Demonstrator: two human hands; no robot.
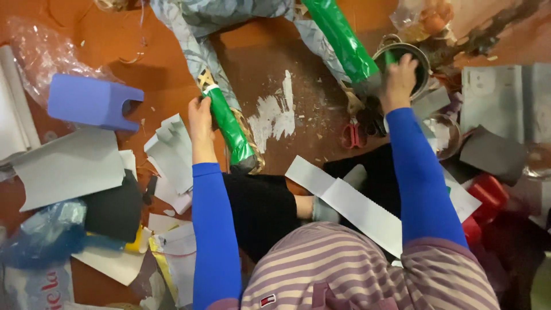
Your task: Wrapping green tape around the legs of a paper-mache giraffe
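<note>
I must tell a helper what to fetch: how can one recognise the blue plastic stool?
Look at the orange-brown floor, far left of the person's left hand. There, above the grey paper sheets, the blue plastic stool lies on its side. It is the only solid periwinkle block, with a notch between its legs.

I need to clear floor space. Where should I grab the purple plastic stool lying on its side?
Probably grip the purple plastic stool by the leg ends at its right side, where the notch between the legs gives the fingers an edge; come from the right, since crumpled plastic wrap crowds its left.
</note>
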